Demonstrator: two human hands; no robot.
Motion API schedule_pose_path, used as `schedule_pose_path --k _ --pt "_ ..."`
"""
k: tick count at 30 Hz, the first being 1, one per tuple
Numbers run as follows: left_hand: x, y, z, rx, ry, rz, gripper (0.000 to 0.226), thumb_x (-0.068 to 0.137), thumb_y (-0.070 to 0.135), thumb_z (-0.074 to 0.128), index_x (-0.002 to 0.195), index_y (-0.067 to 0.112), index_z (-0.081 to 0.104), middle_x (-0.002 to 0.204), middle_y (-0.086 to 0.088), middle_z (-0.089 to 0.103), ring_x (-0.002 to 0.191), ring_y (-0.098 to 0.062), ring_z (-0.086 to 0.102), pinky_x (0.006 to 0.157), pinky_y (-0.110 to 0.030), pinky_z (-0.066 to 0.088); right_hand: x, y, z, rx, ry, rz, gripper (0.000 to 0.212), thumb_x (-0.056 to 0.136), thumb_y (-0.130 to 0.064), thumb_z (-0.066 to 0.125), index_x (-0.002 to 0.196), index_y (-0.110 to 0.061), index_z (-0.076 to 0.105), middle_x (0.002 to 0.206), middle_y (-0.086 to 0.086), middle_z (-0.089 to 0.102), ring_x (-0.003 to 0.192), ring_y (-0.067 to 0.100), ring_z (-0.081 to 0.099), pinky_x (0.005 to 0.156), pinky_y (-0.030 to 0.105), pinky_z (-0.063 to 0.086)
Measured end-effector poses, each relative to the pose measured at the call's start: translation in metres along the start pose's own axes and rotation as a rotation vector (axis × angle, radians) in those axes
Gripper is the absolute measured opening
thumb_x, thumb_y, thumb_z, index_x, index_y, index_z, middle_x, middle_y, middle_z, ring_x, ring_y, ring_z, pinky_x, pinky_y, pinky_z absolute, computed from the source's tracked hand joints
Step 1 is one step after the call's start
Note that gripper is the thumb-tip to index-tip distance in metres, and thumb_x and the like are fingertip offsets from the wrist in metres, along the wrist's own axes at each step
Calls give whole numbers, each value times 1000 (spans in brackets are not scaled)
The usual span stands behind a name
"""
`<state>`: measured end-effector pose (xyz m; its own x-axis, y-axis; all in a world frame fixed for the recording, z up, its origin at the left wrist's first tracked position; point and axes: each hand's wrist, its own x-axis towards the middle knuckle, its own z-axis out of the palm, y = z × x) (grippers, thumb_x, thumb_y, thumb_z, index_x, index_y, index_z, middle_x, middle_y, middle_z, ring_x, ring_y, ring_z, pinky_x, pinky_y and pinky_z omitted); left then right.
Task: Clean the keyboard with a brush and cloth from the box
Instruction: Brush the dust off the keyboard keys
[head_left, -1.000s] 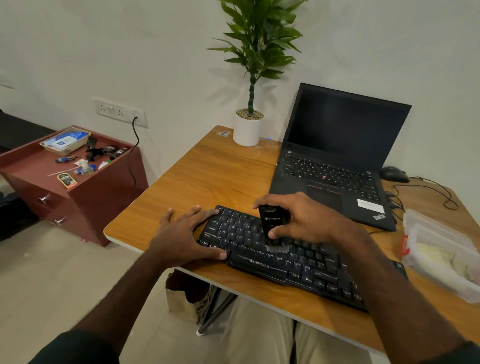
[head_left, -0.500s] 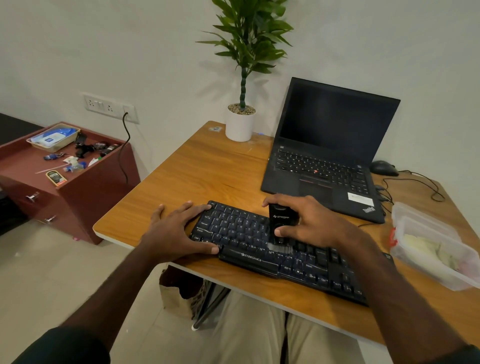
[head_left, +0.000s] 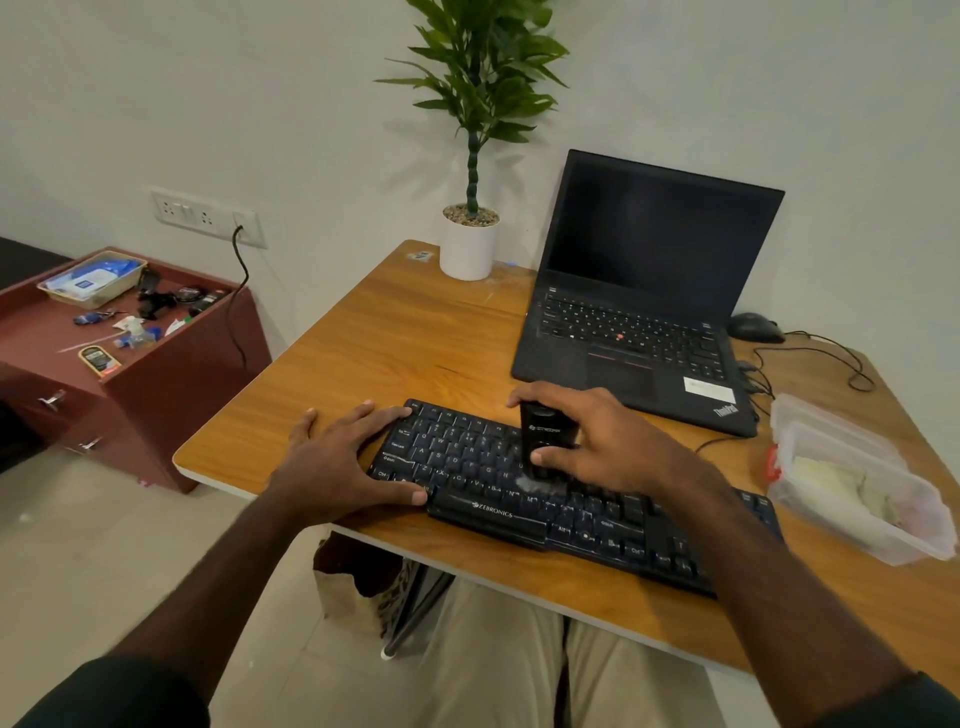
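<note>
A black keyboard (head_left: 483, 467) lies slanted along the front of the wooden table (head_left: 405, 338). My right hand (head_left: 608, 441) grips a black brush (head_left: 545, 431) upright over the keyboard's middle; its pale bristles touch the keys. Fingers spread, my left hand (head_left: 343, 457) presses flat on the keyboard's left end, the thumb along its front edge. At the table's right edge stands a clear plastic box (head_left: 852, 478) with a pale cloth (head_left: 841, 483) inside.
An open black laptop (head_left: 644, 291) sits behind the keyboard, a white potted plant (head_left: 467, 244) at its left, and a mouse (head_left: 753, 327) with cables at its right. A red cabinet (head_left: 135, 374) with small clutter stands to the left. My knees are under the table.
My right hand has drawn the brush a little towards me over the middle keys. My left hand stays on the keyboard's left end. The view has shifted slightly.
</note>
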<state>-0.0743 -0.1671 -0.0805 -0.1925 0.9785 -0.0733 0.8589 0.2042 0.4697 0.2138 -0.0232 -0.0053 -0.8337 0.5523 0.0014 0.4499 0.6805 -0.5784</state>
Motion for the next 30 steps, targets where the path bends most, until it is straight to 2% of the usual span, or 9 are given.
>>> schedule_pose_path --k 4,8,11,13,14,17,22,26,30 --pt "0 0 0 -13 6 -3 125 37 108 38 149 55 18 163 4 26 150 -9 15 121 -49 -8 -9 12 -21 6 -68 45 60 86 -20 79 128 -54 53 114 -7 60 96 9 64 78 32 59" --pt "0 2 -1 -14 2 -3 125 37 108 38 148 55 18 163 4 26 150 -9 15 121 -50 -8 -4 3 -6 72 90 -20 60 88 -22 77 133 -51 50 116 -4 62 98 9 63 76 25 55" --pt "0 2 -1 -13 -6 -11 124 37 108 37 148 56 17 163 3 25 150 -11 16 121 -49 -8 0 -12 14 140 136 -83 55 91 -18 74 136 -41 51 114 -13 59 100 -8 57 71 13 51" --pt "-1 2 -1 -13 -9 -12 124 37 108 37 148 56 16 163 3 25 150 -11 16 121 -49 -9 -2 -10 16 115 126 -81 56 91 -17 74 138 -39 51 121 -16 57 104 -16 51 77 8 49" --pt "-1 2 -1 -16 -9 -10 125 37 108 37 148 56 17 163 4 25 150 -11 16 121 -49 -9 -3 -5 12 92 102 -71 58 91 -20 75 137 -44 50 126 -15 57 107 -12 53 82 11 51" --pt "-2 3 -2 -24 -2 -3 125 38 107 39 149 54 18 163 4 26 150 -10 15 121 -48 -10 -12 13 -5 48 -17 24 60 87 -29 77 132 -56 49 123 -8 60 111 12 59 92 41 57" --pt "-1 2 0 -13 1 -4 123 40 106 40 149 54 18 163 4 26 150 -10 15 120 -48 -10 -24 23 -31 56 -84 63 61 84 -19 81 125 -55 55 117 -6 61 97 12 65 80 32 59" --pt "0 3 -1 -14 -12 -6 124 38 107 39 149 54 17 163 4 24 150 -11 15 120 -48 -10 -20 14 -17 195 101 -4 59 84 -17 81 128 -45 55 117 -6 62 99 12 65 75 23 57" --pt "0 2 0 -6 -8 -9 123 40 107 40 149 55 17 163 5 24 150 -9 14 121 -48 -10 -8 7 12 226 163 -45 59 86 -24 80 133 -47 52 119 -14 61 105 14 63 79 29 58"
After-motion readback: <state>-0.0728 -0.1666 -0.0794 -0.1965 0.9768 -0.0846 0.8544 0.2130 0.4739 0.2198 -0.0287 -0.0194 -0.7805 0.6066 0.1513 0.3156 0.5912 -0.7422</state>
